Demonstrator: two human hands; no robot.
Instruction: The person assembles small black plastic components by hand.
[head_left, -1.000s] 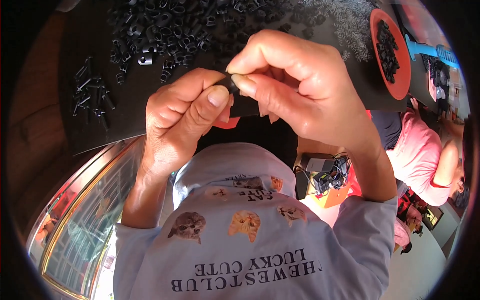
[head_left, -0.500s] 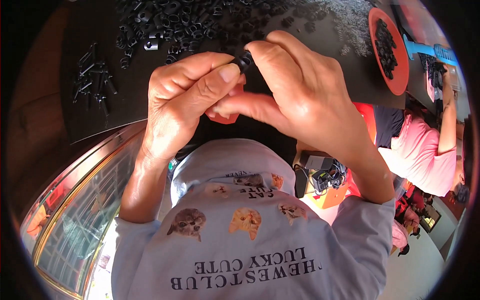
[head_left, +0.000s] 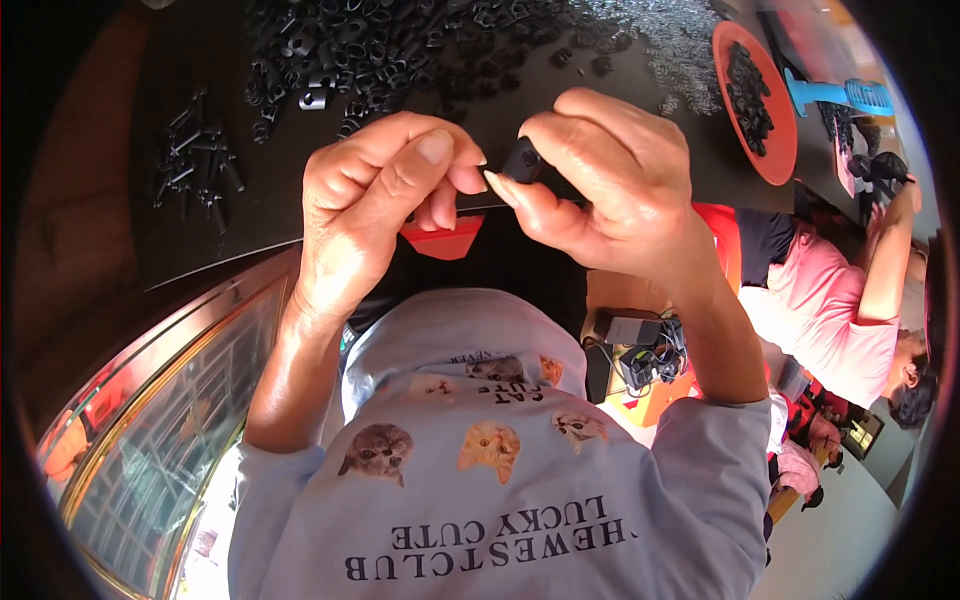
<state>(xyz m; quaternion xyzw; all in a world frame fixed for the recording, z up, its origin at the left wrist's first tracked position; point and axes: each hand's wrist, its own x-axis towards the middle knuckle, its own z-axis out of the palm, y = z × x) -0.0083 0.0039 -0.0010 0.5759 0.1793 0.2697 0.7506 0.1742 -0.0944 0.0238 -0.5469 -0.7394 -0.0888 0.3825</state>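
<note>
Above the table's near edge, my right hand pinches a small black plastic piece between thumb and curled fingers. My left hand is closed just to its left, thumb pressed on the index finger, a small gap away from the piece. Whatever those left fingertips may hold is too small to make out. Below and between both hands shows part of a red container, its inside hidden. Beyond my hands spreads a heap of black, ring-like plastic parts.
Thin black pins lie loose at the left of the dark table. Small metal springs are heaped at the far right, beside an orange-red bowl of black parts. A light-blue plastic tool lies past it. A person in pink sits at right.
My hands have moved apart; before, they met at the black piece. It is now with my right hand only. More of the red container shows.
</note>
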